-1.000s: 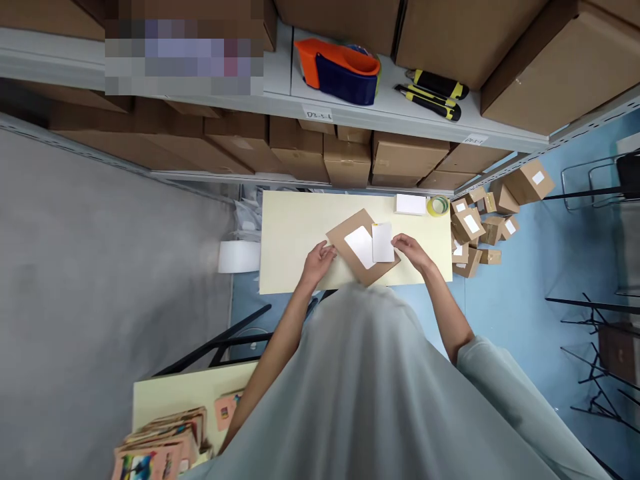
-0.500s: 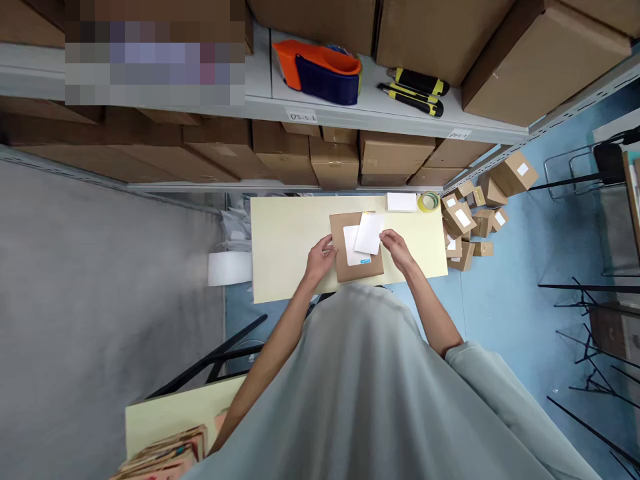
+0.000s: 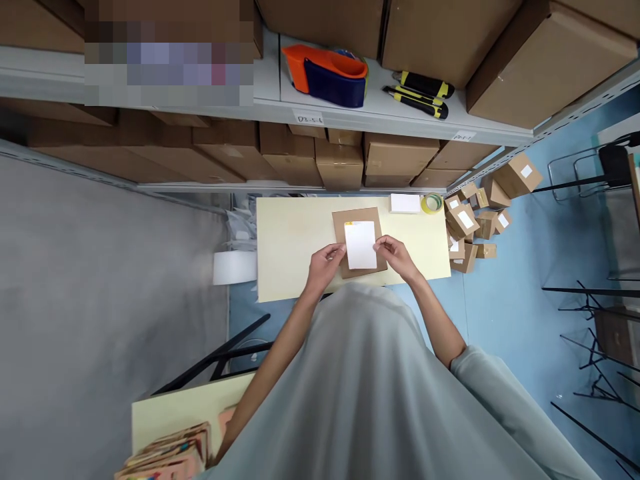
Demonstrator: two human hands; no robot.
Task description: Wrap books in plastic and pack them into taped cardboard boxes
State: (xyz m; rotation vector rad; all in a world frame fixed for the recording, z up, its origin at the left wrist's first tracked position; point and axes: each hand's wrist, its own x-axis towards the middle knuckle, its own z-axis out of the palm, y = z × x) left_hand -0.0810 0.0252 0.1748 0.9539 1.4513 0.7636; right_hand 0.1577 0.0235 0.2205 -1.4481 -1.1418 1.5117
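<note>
A flat brown cardboard package (image 3: 357, 217) lies on the pale yellow table (image 3: 290, 247) in front of me. A white label sheet (image 3: 361, 245) rests squarely on top of it. My left hand (image 3: 325, 263) pinches the sheet's left edge at the package's near left corner. My right hand (image 3: 395, 255) pinches the sheet's right edge. Both hands have their fingers closed on the sheet.
A stack of white labels (image 3: 405, 203) and a yellow tape roll (image 3: 432, 203) sit at the table's far right. Small labelled boxes (image 3: 473, 220) are piled on the blue floor to the right. An orange tape dispenser (image 3: 327, 67) and yellow-black knives (image 3: 420, 90) lie on the shelf above.
The package has been turned square to the table. The white sheet, held tilted by my right hand before, now lies straight over the package with both hands on its edges.
</note>
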